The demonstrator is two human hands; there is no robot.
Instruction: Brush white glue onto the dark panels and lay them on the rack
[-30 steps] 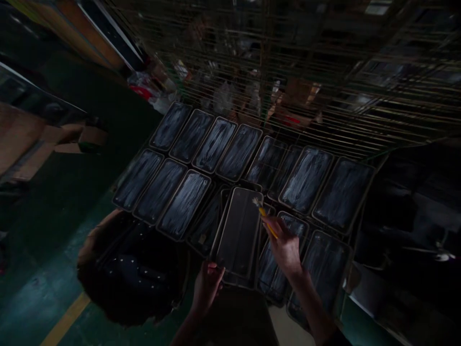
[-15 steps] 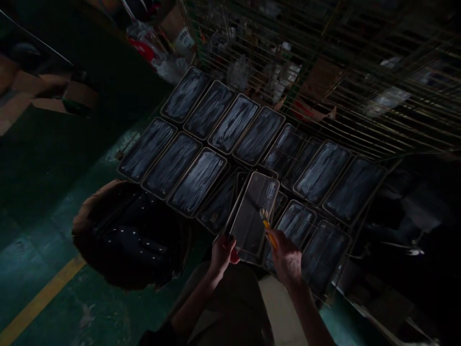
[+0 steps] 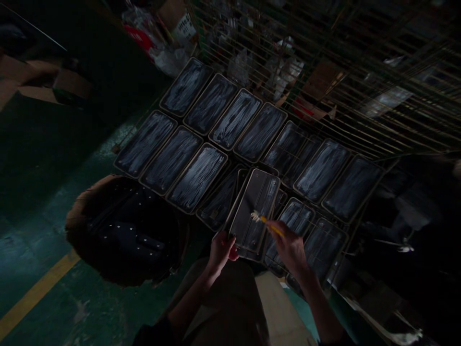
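My left hand (image 3: 222,249) grips the near corner of a dark rectangular metal tray (image 3: 256,202), holding it tilted over the other trays. My right hand (image 3: 288,246) pinches a small brush with a yellow handle (image 3: 270,224); its pale bristles (image 3: 255,216) touch the lower inside of the held tray. That tray's inside looks mostly dark. Around it lie several similar trays in two rows (image 3: 201,175), their insides streaked with white.
A round dark basin (image 3: 126,230) stands on the green floor to the left. A wire rack (image 3: 324,62) with bags and cardboard behind it fills the top right. A yellow floor line (image 3: 32,293) runs bottom left. Cardboard boxes (image 3: 54,81) sit at far left.
The view dropped and swung left, and the held tray has come nearer to me. The brush has moved from the tray's upper right edge down and left to its lower inside.
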